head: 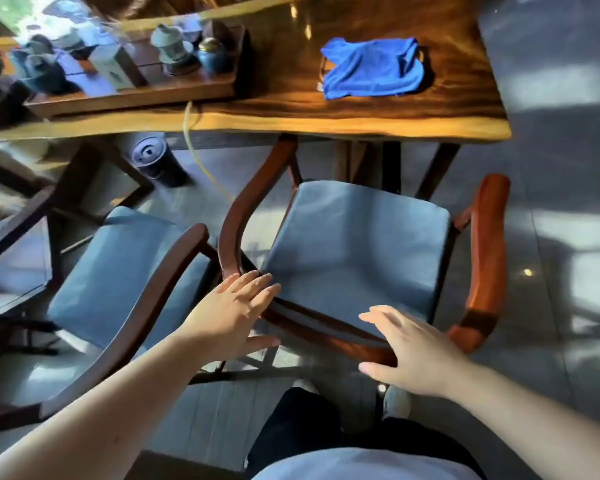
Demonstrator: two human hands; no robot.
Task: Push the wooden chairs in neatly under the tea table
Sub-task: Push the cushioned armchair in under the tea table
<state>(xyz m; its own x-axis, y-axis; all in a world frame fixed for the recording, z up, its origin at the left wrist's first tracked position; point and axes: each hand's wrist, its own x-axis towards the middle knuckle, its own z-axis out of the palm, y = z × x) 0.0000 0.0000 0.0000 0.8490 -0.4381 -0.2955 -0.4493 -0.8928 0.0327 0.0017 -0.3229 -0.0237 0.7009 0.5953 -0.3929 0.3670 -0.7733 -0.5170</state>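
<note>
A wooden armchair (485,244) with a grey-blue seat cushion stands in front of me, its front legs just under the edge of the wooden tea table (278,116). My left hand (232,313) hovers open at the left end of the chair's curved backrest, fingers spread. My right hand (413,351) is open too, its palm over the right part of the backrest rail, thumb below it. A second wooden chair (142,306) with the same cushion stands to the left, turned at an angle and further out from the table.
On the table lie a blue cloth (371,69) and a wooden tea tray (136,95) carrying several pots, cups and jars. A dark lidded bucket (156,164) and a yellow hose (194,150) sit on the grey tile floor under the table. A third chair's frame is at the far left.
</note>
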